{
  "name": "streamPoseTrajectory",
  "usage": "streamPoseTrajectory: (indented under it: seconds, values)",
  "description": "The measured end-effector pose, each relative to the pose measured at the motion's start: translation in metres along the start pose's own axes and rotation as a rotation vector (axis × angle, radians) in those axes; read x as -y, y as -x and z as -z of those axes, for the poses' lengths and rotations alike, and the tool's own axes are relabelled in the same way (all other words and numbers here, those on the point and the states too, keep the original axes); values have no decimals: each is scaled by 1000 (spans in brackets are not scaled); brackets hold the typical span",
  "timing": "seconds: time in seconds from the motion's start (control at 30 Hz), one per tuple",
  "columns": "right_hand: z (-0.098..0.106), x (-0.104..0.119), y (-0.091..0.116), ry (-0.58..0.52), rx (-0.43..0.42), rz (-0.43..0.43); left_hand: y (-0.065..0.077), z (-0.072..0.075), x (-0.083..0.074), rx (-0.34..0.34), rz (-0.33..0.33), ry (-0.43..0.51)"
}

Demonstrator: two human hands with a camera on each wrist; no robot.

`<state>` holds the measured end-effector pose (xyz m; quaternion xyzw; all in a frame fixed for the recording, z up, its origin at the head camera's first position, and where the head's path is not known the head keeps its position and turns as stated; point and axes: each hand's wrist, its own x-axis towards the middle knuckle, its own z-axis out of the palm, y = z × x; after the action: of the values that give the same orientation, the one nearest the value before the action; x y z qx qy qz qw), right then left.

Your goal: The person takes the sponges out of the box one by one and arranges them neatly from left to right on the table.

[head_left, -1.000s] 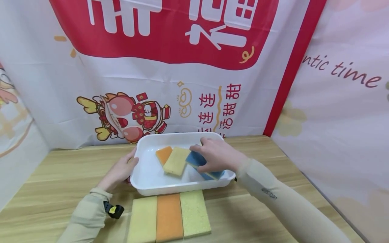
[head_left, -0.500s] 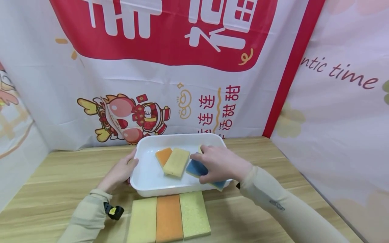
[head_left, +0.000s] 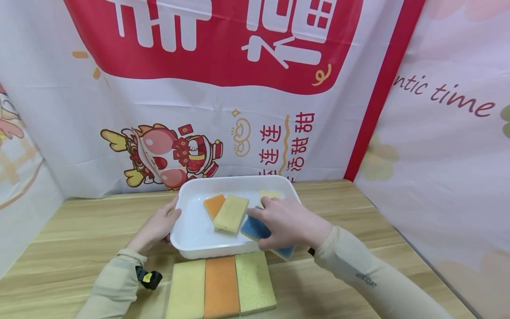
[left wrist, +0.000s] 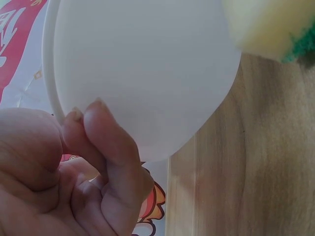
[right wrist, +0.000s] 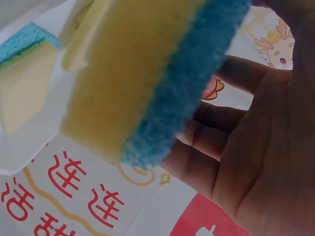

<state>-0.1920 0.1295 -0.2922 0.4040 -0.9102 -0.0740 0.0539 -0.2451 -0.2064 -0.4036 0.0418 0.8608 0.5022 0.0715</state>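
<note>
Beneath the right hand [head_left: 292, 222] hangs its pinched blue sponge [head_left: 255, 227]; the left hand [head_left: 158, 224] grips the tray [head_left: 193, 230].

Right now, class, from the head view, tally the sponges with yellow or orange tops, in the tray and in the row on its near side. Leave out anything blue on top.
Yellow-topped sponges: 4 (2 in the tray, one of them partly hidden; 2 in the row)
Orange-topped sponges: 2 (1 in the tray, 1 in the row)
Total: 6
</note>
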Motion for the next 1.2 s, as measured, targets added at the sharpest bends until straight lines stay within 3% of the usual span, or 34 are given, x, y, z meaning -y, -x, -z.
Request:
streamPoseTrajectory:
  seconds: [0.3, 0.77, 0.93, 1.1, 1.2]
  values:
    - [-4, 3, 10, -49, -30, -16, 0, 0, 1, 0, -6, -19]
    - [-23, 10, 20, -142, -83, -121, 0, 0, 1, -4, 12, -19]
    - [-25, 16, 29, -159, -92, -178, 0, 2, 1, -3, -1, -29]
    - [-28, 22, 37, -138, -148, -291, -1, 2, 1, -9, 0, -13]
    - [-31, 23, 40, -128, -138, -357, 0, 2, 1, -12, 3, -7]
